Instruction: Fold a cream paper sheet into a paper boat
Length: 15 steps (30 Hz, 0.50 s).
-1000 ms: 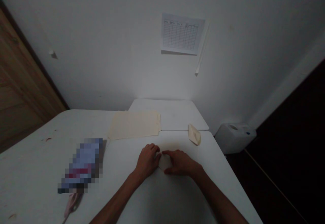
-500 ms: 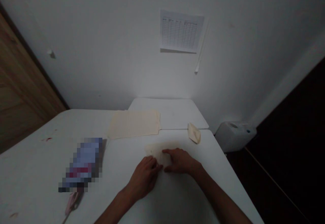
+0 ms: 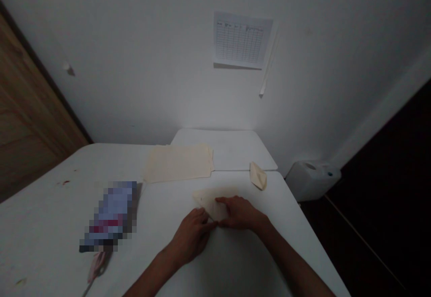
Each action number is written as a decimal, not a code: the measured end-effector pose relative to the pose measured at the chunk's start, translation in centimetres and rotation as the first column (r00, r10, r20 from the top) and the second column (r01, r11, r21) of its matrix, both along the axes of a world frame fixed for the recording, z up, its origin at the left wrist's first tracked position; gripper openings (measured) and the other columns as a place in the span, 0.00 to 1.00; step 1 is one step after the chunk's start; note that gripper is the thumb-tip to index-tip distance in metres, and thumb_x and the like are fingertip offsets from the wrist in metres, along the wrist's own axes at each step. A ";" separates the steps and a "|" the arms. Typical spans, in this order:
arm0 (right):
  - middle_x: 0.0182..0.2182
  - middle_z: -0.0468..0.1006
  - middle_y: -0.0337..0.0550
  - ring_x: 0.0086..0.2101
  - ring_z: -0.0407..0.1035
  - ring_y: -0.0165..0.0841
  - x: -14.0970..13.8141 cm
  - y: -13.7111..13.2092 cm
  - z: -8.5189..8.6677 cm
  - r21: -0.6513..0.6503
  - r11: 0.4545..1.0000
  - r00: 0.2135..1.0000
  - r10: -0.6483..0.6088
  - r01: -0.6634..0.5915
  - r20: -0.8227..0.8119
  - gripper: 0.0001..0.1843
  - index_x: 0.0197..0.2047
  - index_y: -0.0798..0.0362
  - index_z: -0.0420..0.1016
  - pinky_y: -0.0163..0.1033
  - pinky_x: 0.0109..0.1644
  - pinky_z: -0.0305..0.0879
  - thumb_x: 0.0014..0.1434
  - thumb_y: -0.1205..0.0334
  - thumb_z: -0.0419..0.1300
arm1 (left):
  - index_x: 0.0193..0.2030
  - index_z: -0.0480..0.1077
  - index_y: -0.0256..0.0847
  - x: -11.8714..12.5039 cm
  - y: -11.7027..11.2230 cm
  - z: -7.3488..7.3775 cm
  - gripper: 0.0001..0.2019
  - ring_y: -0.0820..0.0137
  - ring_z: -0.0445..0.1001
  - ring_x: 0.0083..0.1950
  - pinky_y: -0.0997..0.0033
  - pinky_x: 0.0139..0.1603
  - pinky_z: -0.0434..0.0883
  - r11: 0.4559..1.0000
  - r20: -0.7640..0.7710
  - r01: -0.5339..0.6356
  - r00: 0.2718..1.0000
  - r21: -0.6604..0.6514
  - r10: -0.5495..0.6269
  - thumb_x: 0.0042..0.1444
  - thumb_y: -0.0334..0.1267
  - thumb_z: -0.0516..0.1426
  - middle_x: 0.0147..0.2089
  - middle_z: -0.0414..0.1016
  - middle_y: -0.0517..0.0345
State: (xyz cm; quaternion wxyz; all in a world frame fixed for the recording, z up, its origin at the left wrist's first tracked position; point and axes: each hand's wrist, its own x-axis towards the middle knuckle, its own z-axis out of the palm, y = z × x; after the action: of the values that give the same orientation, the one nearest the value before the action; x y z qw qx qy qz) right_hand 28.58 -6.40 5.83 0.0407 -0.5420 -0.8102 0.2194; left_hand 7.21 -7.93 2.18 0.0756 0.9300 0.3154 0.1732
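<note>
Fingers: I see the left hand (image 3: pixel 191 236) with its fingers together and slightly curled, the tips at the lower edge of the paper. The right hand (image 3: pixel 240 213) has its fingers together and laid across the paper. From this feed I cannot tell whether either hand pinches it.

Folded cream paper (image 3: pixel 206 198): it lies flat on the white folding table (image 3: pixel 43 216), between the two hands. Its pointed end runs down toward the fingertips of both hands, and its far part extends past them, uncovered. The right fingers cover its right side.

Beyond the paper: a manila folder (image 3: pixel 178 163) lies flat, up and to the left, across the seam where the white table meets a second white table (image 3: pixel 232 149).

Up and right of the paper: a small folded paper piece (image 3: pixel 258 176) sits near the table seam, well apart from the hands.

Left of the paper: a pixelated object (image 3: pixel 109 216) lies on the table, too blurred for me to name. A pink strip (image 3: pixel 96 265) pokes out from its lower end.

Far right of the paper: a white plastic container (image 3: pixel 311 180) stands past the table edge.

Straight ahead of the paper: a printed grid chart (image 3: pixel 242 40) is fixed to the wall.
</note>
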 end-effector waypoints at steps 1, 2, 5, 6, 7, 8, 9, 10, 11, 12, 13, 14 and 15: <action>0.50 0.76 0.48 0.47 0.70 0.47 0.0 0.0 0.0 -0.005 1.000 1.000 0.002 -0.002 -0.001 0.44 0.65 0.46 0.59 0.46 0.50 0.63 0.47 0.43 0.65 | 0.48 0.74 0.48 0.0 0.0 -0.1 0.16 0.61 0.66 0.41 0.59 0.44 0.65 1.000 0.000 -0.002 1.000 -0.002 0.002 0.56 0.29 0.53 0.34 0.70 0.53; 0.49 0.76 0.48 0.47 0.70 0.46 0.0 0.0 0.0 -0.010 1.000 1.000 0.004 -0.004 -0.001 0.44 0.65 0.46 0.58 0.46 0.50 0.63 0.47 0.44 0.65 | 0.48 0.74 0.47 0.0 0.0 -0.1 0.16 0.61 0.66 0.41 0.59 0.43 0.65 1.000 0.000 -0.005 1.000 -0.002 0.005 0.57 0.29 0.52 0.33 0.70 0.53; 0.47 0.77 0.47 0.46 0.71 0.45 0.1 0.0 0.0 -0.013 1.000 1.000 -0.002 0.002 -0.002 0.45 0.65 0.45 0.59 0.45 0.49 0.64 0.45 0.46 0.66 | 0.47 0.75 0.47 0.2 -0.1 -0.2 0.15 0.61 0.67 0.39 0.59 0.42 0.66 1.000 -0.012 -0.017 1.000 -0.002 0.017 0.56 0.30 0.53 0.31 0.71 0.54; 0.47 0.77 0.47 0.45 0.71 0.45 0.1 0.0 -0.1 -0.007 1.000 1.000 -0.005 0.005 -0.003 0.45 0.64 0.45 0.59 0.45 0.49 0.64 0.45 0.45 0.66 | 0.47 0.75 0.47 0.2 -0.2 -0.2 0.15 0.61 0.67 0.39 0.59 0.41 0.66 1.000 -0.016 -0.025 1.000 -0.001 0.025 0.56 0.30 0.53 0.31 0.71 0.54; 0.47 0.77 0.47 0.45 0.71 0.45 0.1 0.1 -0.1 -0.001 1.000 1.000 -0.007 0.007 -0.003 0.45 0.64 0.45 0.60 0.45 0.49 0.64 0.45 0.45 0.66 | 0.47 0.75 0.47 0.3 -0.3 -0.2 0.15 0.61 0.67 0.39 0.59 0.41 0.66 0.999 -0.023 -0.034 0.999 0.002 0.034 0.56 0.30 0.53 0.31 0.72 0.54; 0.47 0.77 0.47 0.46 0.71 0.46 0.0 0.1 -0.1 0.003 1.000 1.000 -0.009 0.009 -0.002 0.45 0.64 0.45 0.60 0.46 0.49 0.64 0.45 0.45 0.66 | 0.47 0.75 0.48 0.3 -0.4 -0.2 0.15 0.61 0.67 0.38 0.58 0.41 0.66 0.999 -0.028 -0.046 0.999 0.006 0.046 0.55 0.30 0.54 0.31 0.72 0.54; 0.47 0.77 0.47 0.46 0.71 0.46 0.0 0.1 -0.1 0.007 1.000 1.000 -0.010 0.010 0.000 0.45 0.64 0.45 0.60 0.46 0.49 0.64 0.45 0.45 0.66 | 0.47 0.75 0.48 0.4 -0.4 -0.3 0.15 0.61 0.67 0.38 0.58 0.42 0.67 0.998 -0.031 -0.065 0.997 0.011 0.066 0.55 0.30 0.54 0.30 0.72 0.54; 0.48 0.77 0.47 0.46 0.71 0.46 0.0 0.1 -0.1 0.009 1.000 1.000 -0.011 0.011 0.004 0.45 0.64 0.45 0.60 0.47 0.50 0.64 0.44 0.45 0.67 | 0.47 0.75 0.48 0.4 -0.5 -0.4 0.16 0.60 0.68 0.38 0.57 0.43 0.67 0.996 -0.033 -0.089 0.995 0.017 0.089 0.55 0.30 0.54 0.30 0.73 0.54; 0.47 0.77 0.47 0.47 0.71 0.47 0.0 0.1 -0.1 0.007 1.000 1.000 -0.012 0.012 0.008 0.45 0.64 0.44 0.60 0.47 0.50 0.63 0.44 0.45 0.67 | 0.47 0.75 0.48 0.3 -0.5 -0.5 0.16 0.60 0.68 0.39 0.56 0.43 0.67 0.993 -0.034 -0.114 0.993 0.022 0.115 0.54 0.30 0.55 0.30 0.73 0.54; 0.47 0.77 0.47 0.47 0.71 0.47 -0.1 0.1 0.0 0.002 1.000 1.000 -0.013 0.013 0.013 0.45 0.64 0.44 0.60 0.47 0.50 0.63 0.43 0.45 0.67 | 0.47 0.76 0.47 0.3 -0.4 -0.6 0.16 0.60 0.68 0.39 0.56 0.44 0.67 0.990 -0.034 -0.141 0.989 0.025 0.142 0.54 0.30 0.55 0.30 0.73 0.54; 0.46 0.77 0.47 0.46 0.71 0.47 -0.1 0.1 0.0 -0.004 1.000 1.000 -0.016 0.016 0.016 0.46 0.64 0.44 0.60 0.47 0.50 0.64 0.43 0.46 0.68 | 0.47 0.76 0.47 0.1 -0.4 -0.7 0.16 0.60 0.69 0.40 0.55 0.45 0.67 0.986 -0.034 -0.167 0.985 0.028 0.168 0.54 0.30 0.55 0.30 0.74 0.54; 0.46 0.77 0.47 0.46 0.71 0.46 -0.2 0.1 0.1 -0.013 1.000 1.000 -0.016 0.016 0.019 0.46 0.64 0.44 0.60 0.47 0.49 0.64 0.43 0.46 0.68 | 0.47 0.76 0.47 0.0 -0.3 -0.7 0.16 0.60 0.69 0.40 0.55 0.46 0.67 0.981 -0.034 -0.192 0.981 0.031 0.193 0.54 0.29 0.55 0.31 0.74 0.53; 0.46 0.77 0.46 0.45 0.71 0.46 -0.2 0.1 0.2 -0.021 1.000 1.000 -0.017 0.017 0.022 0.46 0.64 0.44 0.59 0.47 0.49 0.64 0.43 0.47 0.68 | 0.47 0.76 0.47 -0.2 -0.1 -0.8 0.16 0.59 0.69 0.42 0.55 0.48 0.66 0.976 -0.033 -0.217 0.975 0.034 0.218 0.54 0.29 0.55 0.32 0.75 0.53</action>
State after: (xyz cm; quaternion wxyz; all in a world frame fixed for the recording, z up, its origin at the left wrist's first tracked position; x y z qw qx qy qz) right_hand 28.39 -6.30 6.03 0.0280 -0.5516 -0.8035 0.2220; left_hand 7.00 -8.05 1.40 0.0362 0.8939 0.4138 0.1683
